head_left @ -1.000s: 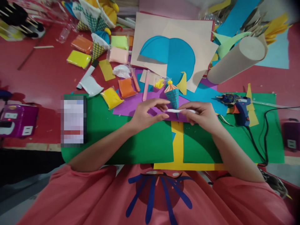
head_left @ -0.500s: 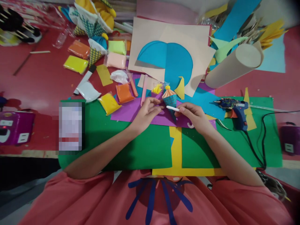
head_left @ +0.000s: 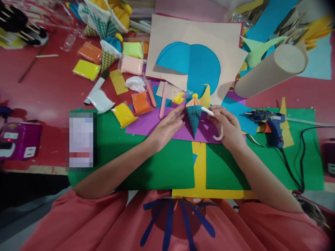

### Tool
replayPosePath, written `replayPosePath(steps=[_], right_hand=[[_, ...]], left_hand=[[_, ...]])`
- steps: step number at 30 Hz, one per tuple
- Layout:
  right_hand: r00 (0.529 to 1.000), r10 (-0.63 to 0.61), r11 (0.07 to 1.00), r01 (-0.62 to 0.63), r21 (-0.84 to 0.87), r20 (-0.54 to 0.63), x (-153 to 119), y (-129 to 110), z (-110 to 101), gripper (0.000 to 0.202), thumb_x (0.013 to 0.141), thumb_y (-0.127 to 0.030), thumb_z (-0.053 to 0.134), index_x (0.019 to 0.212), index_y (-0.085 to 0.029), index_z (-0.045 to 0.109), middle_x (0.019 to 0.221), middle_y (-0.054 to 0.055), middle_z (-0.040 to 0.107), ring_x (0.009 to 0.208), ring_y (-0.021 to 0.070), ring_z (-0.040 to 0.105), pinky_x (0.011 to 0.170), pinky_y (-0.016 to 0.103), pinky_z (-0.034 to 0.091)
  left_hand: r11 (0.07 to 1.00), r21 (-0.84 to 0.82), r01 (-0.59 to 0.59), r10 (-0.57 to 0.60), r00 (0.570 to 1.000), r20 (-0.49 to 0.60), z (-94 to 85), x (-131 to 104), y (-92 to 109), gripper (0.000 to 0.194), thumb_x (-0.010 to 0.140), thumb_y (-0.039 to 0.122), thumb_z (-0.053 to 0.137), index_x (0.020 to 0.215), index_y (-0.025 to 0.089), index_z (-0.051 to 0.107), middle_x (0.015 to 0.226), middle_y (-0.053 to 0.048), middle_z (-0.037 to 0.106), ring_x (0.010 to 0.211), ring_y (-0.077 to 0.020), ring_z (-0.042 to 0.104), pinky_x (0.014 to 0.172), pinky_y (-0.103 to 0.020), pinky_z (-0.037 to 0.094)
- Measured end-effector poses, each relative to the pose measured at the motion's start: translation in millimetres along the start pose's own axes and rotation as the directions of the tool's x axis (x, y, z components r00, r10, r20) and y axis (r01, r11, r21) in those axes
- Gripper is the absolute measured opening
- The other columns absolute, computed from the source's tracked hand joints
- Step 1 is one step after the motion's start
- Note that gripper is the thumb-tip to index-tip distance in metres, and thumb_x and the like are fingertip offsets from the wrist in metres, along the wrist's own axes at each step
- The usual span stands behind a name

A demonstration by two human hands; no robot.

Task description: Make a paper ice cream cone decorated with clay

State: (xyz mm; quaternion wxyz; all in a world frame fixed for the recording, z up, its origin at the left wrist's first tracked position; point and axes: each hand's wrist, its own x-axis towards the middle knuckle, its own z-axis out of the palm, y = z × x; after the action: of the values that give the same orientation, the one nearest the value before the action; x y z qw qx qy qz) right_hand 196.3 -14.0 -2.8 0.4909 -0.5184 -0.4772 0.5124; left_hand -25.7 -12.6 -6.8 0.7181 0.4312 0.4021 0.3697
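Note:
On the purple sheet (head_left: 136, 126) lies a small paper ice-cream cone (head_left: 194, 116), teal with a grid pattern, its peach pleated top ending in a yellow ball. To the left of the cone, my left hand (head_left: 167, 129) rests with fingers stretched out, holding nothing. My right hand (head_left: 226, 123), on the other side, pinches a white roll (head_left: 207, 111) that looks like clay. One end of the roll points at the cone's upper right edge. A curled white piece (head_left: 219, 135) shows under the hand; whether it joins the roll is hidden.
A blue glue gun (head_left: 273, 130) with a black cord lies at the right on the green sheet (head_left: 162, 167). Several clay packets, such as an orange one (head_left: 141, 103), sit at left. A cardboard tube (head_left: 269, 71) and cut blue paper (head_left: 204, 64) are farther back.
My right hand has shifted right, drawing the white roll away from the cone's front. My left hand's fingers have straightened. The view has shifted slightly.

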Motion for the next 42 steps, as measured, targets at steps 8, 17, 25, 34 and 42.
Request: replayPosePath(steps=[8,17,25,34,42], right_hand=[[0.974,0.113,0.986,-0.135,0.102,0.197,-13.4,-14.6,11.9,0.024,0.085,-0.050,0.069,0.083,-0.026,0.070,0.133,0.000,0.061,0.112,0.0220,0.067,0.086,0.035,0.061],[0.946,0.046,0.996,-0.067,0.054,0.322,-19.2,-25.4,9.3,0.024,0.089,-0.048,0.065,0.087,-0.025,0.072,0.137,0.003,0.061,0.095,0.0182,0.072,0.052,0.022,0.055],[0.971,0.039,0.971,-0.092,0.219,0.235,-8.1,-34.4,-4.6,0.017,0.083,-0.038,0.074,0.084,-0.021,0.071,0.066,-0.003,0.070,0.047,0.0059,0.061,0.043,0.016,0.048],[0.981,-0.065,0.988,0.038,0.147,0.184,-8.1,-44.8,-6.9,0.009,0.082,-0.030,0.076,0.089,-0.026,0.078,0.067,-0.004,0.067,0.052,0.0050,0.057,0.048,0.017,0.047],[0.962,-0.239,0.961,0.253,-0.107,0.133,-11.2,-41.7,2.6,0.010,0.081,-0.030,0.076,0.090,-0.025,0.076,0.083,0.001,0.072,0.065,0.0106,0.058,0.056,0.025,0.046]], left_hand=[[0.998,-0.064,-0.002,-0.005,0.994,-0.109,8.1,-0.8,3.8,0.061,0.076,0.038,0.076,0.133,0.026,0.056,0.144,-0.006,0.055,0.135,-0.0274,0.049,0.113,-0.044,0.040],[0.985,-0.171,-0.005,-0.008,0.997,-0.077,11.4,1.0,1.3,0.061,0.068,0.044,0.083,0.121,0.027,0.059,0.117,-0.003,0.069,0.119,-0.0231,0.061,0.103,-0.037,0.048],[0.984,-0.177,0.016,-0.023,0.999,-0.039,15.0,0.4,1.0,0.058,0.061,0.038,0.087,0.107,0.021,0.056,0.101,-0.001,0.065,0.095,-0.0184,0.066,0.084,-0.034,0.054],[0.971,-0.145,0.192,-0.212,0.968,-0.137,32.9,-1.6,21.6,0.044,0.063,0.022,0.081,0.097,0.016,0.054,0.082,0.002,0.065,0.071,-0.0092,0.063,0.070,-0.026,0.051],[0.988,-0.103,0.112,-0.129,0.977,-0.168,40.8,-1.3,3.3,0.049,0.061,0.029,0.085,0.092,0.018,0.049,0.065,0.007,0.058,0.049,-0.0052,0.050,0.044,-0.021,0.035]])
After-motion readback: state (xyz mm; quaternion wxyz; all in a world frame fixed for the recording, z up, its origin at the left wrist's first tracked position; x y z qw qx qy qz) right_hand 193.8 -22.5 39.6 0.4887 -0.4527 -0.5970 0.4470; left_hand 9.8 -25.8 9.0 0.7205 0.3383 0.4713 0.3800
